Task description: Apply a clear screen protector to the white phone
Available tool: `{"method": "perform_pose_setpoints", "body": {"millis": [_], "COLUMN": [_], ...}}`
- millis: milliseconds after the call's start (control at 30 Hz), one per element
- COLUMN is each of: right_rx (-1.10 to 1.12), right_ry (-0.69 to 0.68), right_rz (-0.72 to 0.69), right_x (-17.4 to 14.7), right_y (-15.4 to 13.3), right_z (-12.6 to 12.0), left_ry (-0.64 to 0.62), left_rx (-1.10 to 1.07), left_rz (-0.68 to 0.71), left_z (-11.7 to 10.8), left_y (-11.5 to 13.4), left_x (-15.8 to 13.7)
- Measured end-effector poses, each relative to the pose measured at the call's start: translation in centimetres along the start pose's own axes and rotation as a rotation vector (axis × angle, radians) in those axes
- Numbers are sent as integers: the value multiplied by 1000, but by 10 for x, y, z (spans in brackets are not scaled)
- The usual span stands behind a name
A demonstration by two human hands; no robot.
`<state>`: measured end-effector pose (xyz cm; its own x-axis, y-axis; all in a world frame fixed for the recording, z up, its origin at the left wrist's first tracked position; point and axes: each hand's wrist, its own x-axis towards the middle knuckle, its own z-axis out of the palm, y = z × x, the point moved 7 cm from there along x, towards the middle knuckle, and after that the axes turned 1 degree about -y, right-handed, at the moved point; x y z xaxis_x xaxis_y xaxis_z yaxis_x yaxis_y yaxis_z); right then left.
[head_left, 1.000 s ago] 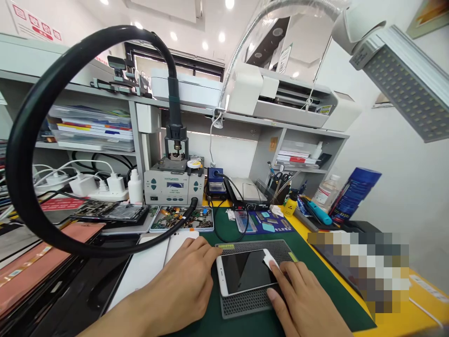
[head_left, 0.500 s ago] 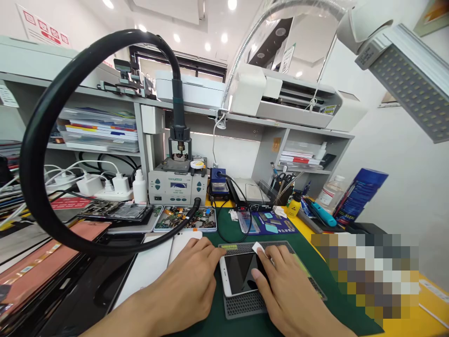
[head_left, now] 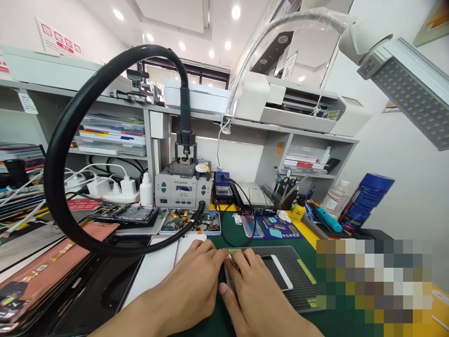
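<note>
A white-framed smartphone (head_left: 279,273) lies flat, screen up, on a grey perforated mat (head_left: 304,299) in the lower centre of the frame; its right end shows, and the rest is mostly covered. The right hand (head_left: 257,283) is laid across the left part of the phone, its fingers slightly bent and close together, the thumb set apart nearer the bottom edge. A sliver of white (head_left: 230,256) shows at its fingertips, too small to tell as a wipe or the phone's own edge, so whether these fingers grip anything cannot be told. The left hand (head_left: 196,276), left of the phone, has its fingers curled together, the tips meeting the right hand's at the phone's upper-left corner; whether they pinch that corner is hidden.

The step in hand looks like careful fingertip work on the glass. It would go best with light, even pressure from flat finger pads, nails kept off the screen, and the left fingers steadying the frame from the side rather than pressing on the display. Keeping the phone square on the mat should limit sliding.
</note>
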<state>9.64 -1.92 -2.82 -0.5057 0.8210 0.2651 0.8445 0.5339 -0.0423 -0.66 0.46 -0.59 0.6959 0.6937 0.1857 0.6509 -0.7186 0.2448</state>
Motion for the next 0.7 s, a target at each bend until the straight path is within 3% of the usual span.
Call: {"method": "perform_pose_setpoints", "body": {"millis": [267, 533, 700], "right_rx": [-57, -281, -360], "right_ry": [40, 269, 339], "right_rz": [-84, -222, -159], "right_x": [-9, -31, -42], "right_y": [0, -12, -15], "right_z": [2, 14, 27], "left_ry": [10, 22, 55], "left_rx": [29, -4, -51], "left_rz": [-1, -5, 14], "left_z": [1, 1, 10], "left_y": [-2, -2, -5], "left_x": [-1, -1, -2]}}
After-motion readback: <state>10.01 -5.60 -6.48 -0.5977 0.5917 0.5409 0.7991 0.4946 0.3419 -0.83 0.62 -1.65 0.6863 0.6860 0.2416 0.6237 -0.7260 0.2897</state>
